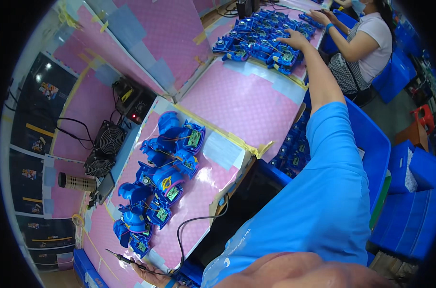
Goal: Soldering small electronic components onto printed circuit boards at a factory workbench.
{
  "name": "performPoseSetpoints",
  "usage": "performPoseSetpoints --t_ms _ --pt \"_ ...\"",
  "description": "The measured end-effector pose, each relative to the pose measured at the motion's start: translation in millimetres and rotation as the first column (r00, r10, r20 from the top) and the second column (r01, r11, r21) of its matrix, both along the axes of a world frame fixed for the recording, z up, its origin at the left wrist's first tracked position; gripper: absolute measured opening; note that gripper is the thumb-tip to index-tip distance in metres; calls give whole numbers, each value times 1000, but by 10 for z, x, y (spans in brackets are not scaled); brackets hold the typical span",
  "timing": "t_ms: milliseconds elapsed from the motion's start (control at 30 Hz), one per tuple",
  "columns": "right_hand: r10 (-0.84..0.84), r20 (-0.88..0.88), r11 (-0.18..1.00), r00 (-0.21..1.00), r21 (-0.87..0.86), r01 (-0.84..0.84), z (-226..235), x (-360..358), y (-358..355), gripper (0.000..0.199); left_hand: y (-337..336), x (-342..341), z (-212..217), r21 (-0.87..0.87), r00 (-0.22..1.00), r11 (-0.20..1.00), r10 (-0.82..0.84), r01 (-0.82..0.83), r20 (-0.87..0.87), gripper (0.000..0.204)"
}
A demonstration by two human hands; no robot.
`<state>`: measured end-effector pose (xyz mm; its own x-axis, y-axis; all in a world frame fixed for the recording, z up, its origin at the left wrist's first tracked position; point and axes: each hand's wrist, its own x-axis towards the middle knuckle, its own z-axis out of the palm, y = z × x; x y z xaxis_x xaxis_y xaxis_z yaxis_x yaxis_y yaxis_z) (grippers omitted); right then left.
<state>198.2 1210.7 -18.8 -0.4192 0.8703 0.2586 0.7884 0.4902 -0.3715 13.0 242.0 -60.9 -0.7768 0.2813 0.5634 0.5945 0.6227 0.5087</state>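
Note:
At the lower left my left hand (150,274) is closed around the dark handle of a soldering iron (124,258), its thin metal tip pointing to the upper left. My right arm stretches far to the upper right. There my right hand (294,40) hovers over or touches a crowd of blue plastic toy housings (249,36) with circuit boards and wires; its fingers are spread, and I see nothing held. Between the hands lies a row of opened blue toy housings (167,177), showing green circuit boards, on the pink bench mat (203,192).
A black fan unit (110,139) and a soldering station (136,108) stand at the left, with a checked cylinder (76,182) nearby. The iron's cable (179,230) loops over the bench edge. A co-worker (366,48) sits at the upper right. Blue bins (371,139) stand at the right.

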Motion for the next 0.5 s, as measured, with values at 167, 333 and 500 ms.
performPoseSetpoints --t_ms 167,333,500 --pt "147 214 989 966 -29 -144 121 70 -201 68 108 32 34 6 996 998 62 -62 70 72" --pt "257 88 960 962 94 -265 81 184 -676 59 -181 -140 -213 580 867 790 -136 -197 480 32" --pt "342 21 937 939 70 -343 118 89 -1476 56 -278 -354 -312 758 793 506 -210 -412 572 32"
